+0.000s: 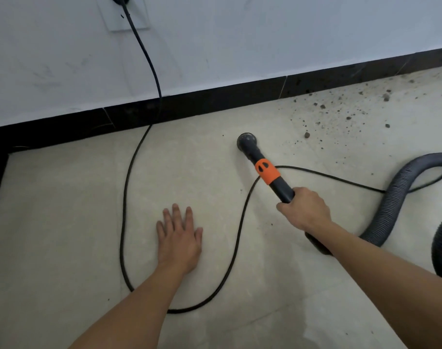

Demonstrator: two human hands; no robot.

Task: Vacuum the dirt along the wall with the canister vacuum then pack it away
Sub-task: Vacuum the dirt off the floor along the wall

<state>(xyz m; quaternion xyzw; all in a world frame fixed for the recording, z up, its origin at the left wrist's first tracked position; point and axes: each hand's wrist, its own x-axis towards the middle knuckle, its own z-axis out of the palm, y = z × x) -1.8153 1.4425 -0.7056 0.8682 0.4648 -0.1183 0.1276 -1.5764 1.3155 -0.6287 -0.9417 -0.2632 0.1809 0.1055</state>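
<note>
White outlet plate (114, 16) above black baseboard (215, 102).

wand (281, 188): dark tube with an orange collar (268, 172), tilted, gripped in your right hand (305, 210) | round nozzle (246, 141): down on the pale floor (63, 222) | hose (401, 187): grey, ribbed, curving off to your right | dirt (341, 114): dark crumbs and specks by the black skirting (215, 99), right of the nozzle | cord (125, 197): black, looping over the floor

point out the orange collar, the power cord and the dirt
orange collar (267, 172): head view, middle of the band
power cord (122, 222): head view, left side of its loop
dirt (385, 97): head view, a clump in the scattered patch
</note>
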